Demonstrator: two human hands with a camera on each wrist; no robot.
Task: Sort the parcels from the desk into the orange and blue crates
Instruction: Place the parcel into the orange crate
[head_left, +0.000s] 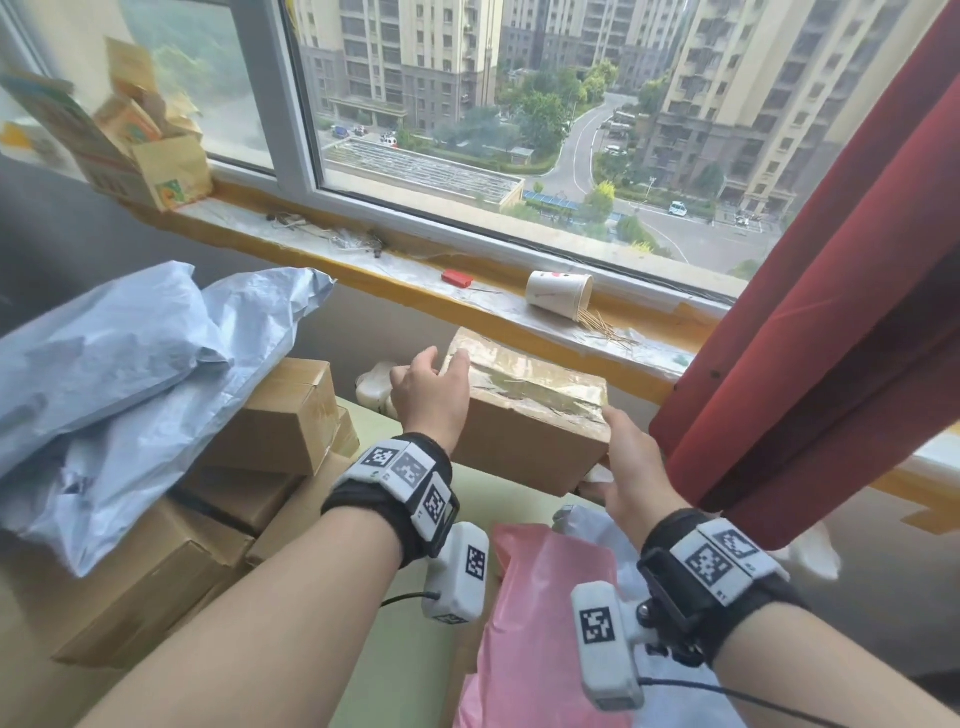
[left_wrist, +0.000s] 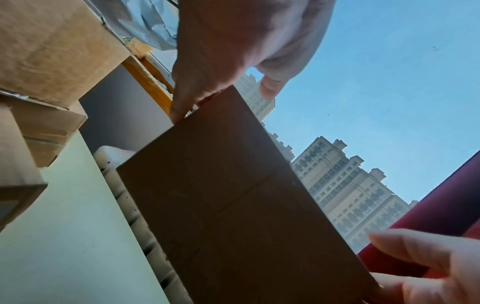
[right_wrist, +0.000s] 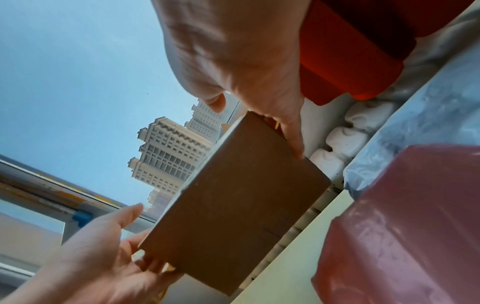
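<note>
- Far left: grey poly mailers (head_left: 119, 358) slumped over stacked cardboard boxes (head_left: 208, 499); soft bags on top, rigid boxes beneath, likely because the boxes bear load; all unsorted on the surface (head_left: 395, 670).
- Left hand (head_left: 431, 395) on the left end of the taped cardboard parcel (head_left: 530, 421); fingers (left_wrist: 182, 107) spread, curling over the far top edge, thumb apart from them; judged a clamp from that end.
- Parcel held between both hands, lifted clear of the surface near the window sill (head_left: 467, 291); wrist views show its underside free; two-handed hold probably because it is too wide for one hand.
- Right hand (head_left: 634, 467) at the parcel's right near corner; fingers (right_wrist: 293, 142) pressed along the end face, thumb wrapped round the edge.
- Pink bag (head_left: 545, 623) lies below the right forearm, apart from the parcel.
- Neither crate in view; destination cannot be told.
</note>
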